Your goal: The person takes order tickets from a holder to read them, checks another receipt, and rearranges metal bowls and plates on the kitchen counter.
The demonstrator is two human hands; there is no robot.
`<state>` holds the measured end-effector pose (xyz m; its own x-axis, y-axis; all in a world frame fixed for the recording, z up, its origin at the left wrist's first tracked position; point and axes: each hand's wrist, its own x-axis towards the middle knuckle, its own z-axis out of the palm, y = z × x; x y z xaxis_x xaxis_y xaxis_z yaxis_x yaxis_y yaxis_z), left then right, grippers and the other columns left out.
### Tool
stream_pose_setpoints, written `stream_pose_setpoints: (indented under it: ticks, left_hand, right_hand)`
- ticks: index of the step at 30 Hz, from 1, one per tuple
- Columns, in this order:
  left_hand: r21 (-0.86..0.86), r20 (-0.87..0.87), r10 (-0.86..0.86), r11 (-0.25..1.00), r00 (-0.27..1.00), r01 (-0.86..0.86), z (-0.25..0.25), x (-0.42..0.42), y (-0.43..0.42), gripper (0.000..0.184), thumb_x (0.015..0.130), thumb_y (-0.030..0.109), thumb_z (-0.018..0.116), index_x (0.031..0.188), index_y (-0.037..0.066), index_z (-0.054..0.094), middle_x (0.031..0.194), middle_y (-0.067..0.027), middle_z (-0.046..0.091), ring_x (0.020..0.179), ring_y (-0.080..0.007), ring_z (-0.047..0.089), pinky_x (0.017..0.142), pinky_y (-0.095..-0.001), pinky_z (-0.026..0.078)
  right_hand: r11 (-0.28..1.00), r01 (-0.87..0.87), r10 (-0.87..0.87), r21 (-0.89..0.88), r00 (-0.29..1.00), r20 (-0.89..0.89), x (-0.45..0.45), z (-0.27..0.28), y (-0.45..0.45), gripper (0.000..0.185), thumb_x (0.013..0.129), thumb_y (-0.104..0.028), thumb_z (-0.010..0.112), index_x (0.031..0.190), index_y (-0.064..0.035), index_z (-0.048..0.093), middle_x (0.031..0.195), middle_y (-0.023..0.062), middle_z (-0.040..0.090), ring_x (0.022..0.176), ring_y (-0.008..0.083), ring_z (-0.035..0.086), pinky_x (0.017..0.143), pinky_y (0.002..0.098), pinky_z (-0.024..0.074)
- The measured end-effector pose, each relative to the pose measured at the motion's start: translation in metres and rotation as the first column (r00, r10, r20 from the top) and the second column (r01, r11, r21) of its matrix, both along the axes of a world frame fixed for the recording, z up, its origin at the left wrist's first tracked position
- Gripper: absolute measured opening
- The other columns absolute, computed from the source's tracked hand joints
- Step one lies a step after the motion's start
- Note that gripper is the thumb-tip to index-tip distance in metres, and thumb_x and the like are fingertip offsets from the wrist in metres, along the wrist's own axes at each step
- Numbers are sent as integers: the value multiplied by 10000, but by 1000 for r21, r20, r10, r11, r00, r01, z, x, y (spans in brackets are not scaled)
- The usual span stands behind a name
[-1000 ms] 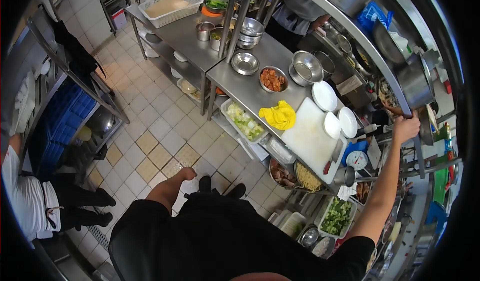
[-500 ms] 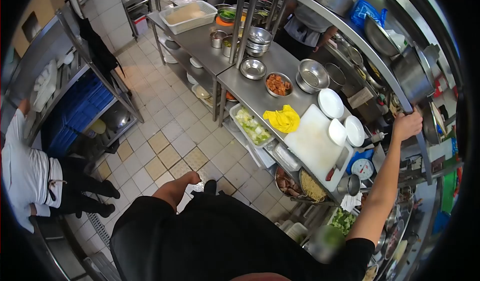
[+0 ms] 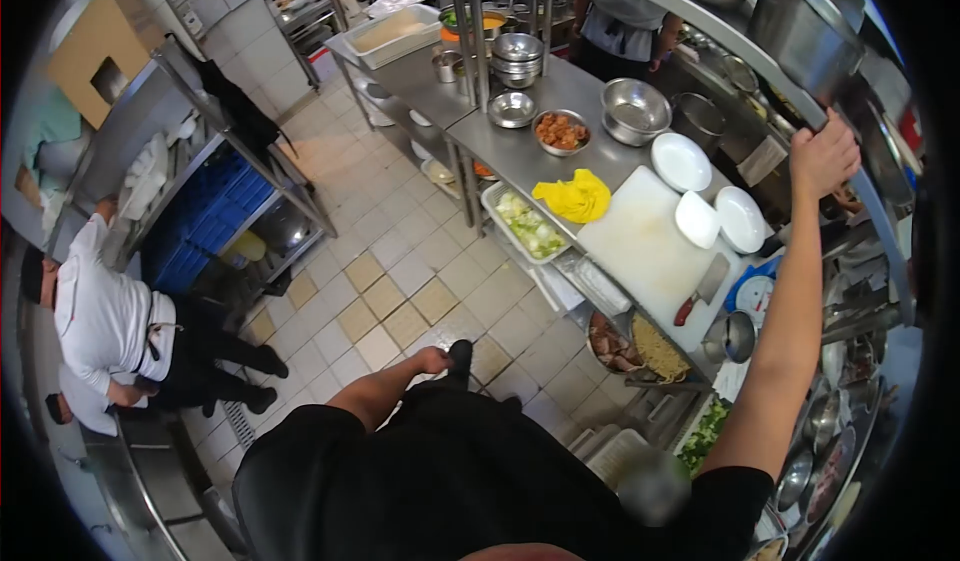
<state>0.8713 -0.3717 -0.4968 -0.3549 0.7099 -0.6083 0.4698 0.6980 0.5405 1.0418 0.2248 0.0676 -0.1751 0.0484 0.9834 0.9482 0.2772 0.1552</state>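
My right hand is raised, its fingers wrapped over the edge of the upper steel shelf. Low in front of my body, my left hand has its fingers curled in, with nothing visible in it. Below my right arm lies a white cutting board, and on it a cleaver with a red-brown handle. White dishes stand beside the board. A yellow cloth is bunched at its far left corner. A metal bowl of orange-brown chunks sits further back.
A steel pot stands on the shelf above. Under the counter are a tub of chopped greens and a bowl of noodles. At left, a person in white stands by a rack with blue crates. Another person stands behind the counter.
The view has shifted, so the counter sits further right and more of the left side shows. My right hand has moved up along the shelf edge. My left hand stays low.
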Motion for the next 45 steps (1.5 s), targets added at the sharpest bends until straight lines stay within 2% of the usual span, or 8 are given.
stream_pose_setpoints:
  ticks: [2, 6, 8, 16, 23, 28, 34, 45]
  left_hand:
    - [-4, 59, 107, 994, 992, -107, 43, 20, 10, 357, 726, 391, 503, 895, 105, 634, 905, -127, 612, 866, -277, 568, 783, -358, 436]
    - [-68, -23, 121, 990, 992, -123, 54, 35, 1, 388, 723, 370, 530, 1009, 115, 593, 1009, -147, 579, 950, -300, 535, 831, -355, 415]
    - [-105, -56, 73, 991, 996, -78, 48, 33, -13, 452, 736, 352, 525, 1102, 87, 530, 1082, -167, 541, 1026, -294, 498, 881, -341, 387]
    - [-138, -134, 39, 989, 990, -58, 31, 14, -57, 514, 714, 374, 529, 1117, 56, 509, 1075, -175, 543, 1014, -313, 504, 877, -352, 397]
    - [-128, -57, 3, 992, 998, -10, 28, 3, -29, 494, 728, 366, 532, 1118, 64, 511, 1120, -165, 519, 1040, -317, 484, 902, -355, 376]
    - [-21, -22, -174, 985, 985, 174, 4, -24, -1, 440, 735, 369, 520, 1078, 94, 550, 1093, -142, 541, 1024, -309, 496, 888, -367, 383]
    - [-91, 43, -156, 983, 987, 159, 15, -72, 33, 399, 732, 384, 535, 1026, 117, 581, 1104, -134, 533, 1033, -292, 489, 894, -353, 381]
    - [-80, -69, -307, 950, 949, 301, -47, -175, 65, 408, 729, 319, 543, 1044, 60, 561, 1065, -148, 554, 1015, -285, 511, 881, -353, 398]
  right_hand:
    - [1000, 9, -9, 12, 1000, 2, 2, 0, 1, 347, 614, -237, 542, 958, -201, 532, 880, -4, 518, 859, 211, 486, 819, 348, 349]
    - [998, -41, 40, -37, 999, -9, 6, 0, 3, 345, 633, -212, 531, 977, -187, 525, 905, -7, 528, 886, 202, 493, 842, 345, 350]
    - [994, -96, 96, -56, 995, -8, 9, 1, 2, 347, 643, -195, 525, 990, -179, 518, 921, -1, 530, 909, 200, 495, 863, 350, 348]
    - [984, -142, 139, -103, 990, -38, 9, 1, -1, 372, 657, -177, 519, 1028, -150, 497, 973, 20, 527, 957, 203, 485, 914, 364, 321]
    - [986, -122, 112, -115, 990, -86, -1, 0, -1, 398, 653, -175, 522, 1049, -155, 494, 989, 29, 518, 996, 206, 464, 938, 374, 294]
    - [990, -93, 83, -106, 992, -93, -8, 0, 3, 409, 647, -169, 516, 1056, -163, 496, 1008, 27, 517, 1012, 204, 460, 951, 385, 286]
    - [998, 16, -20, -58, 997, -78, -18, -2, 2, 421, 622, -165, 518, 1042, -162, 502, 1006, 23, 526, 994, 204, 474, 941, 394, 308]
    - [979, 186, -188, -80, 982, -18, -26, -6, 13, 464, 578, -215, 550, 1039, -166, 532, 974, 47, 527, 960, 270, 471, 901, 423, 321]
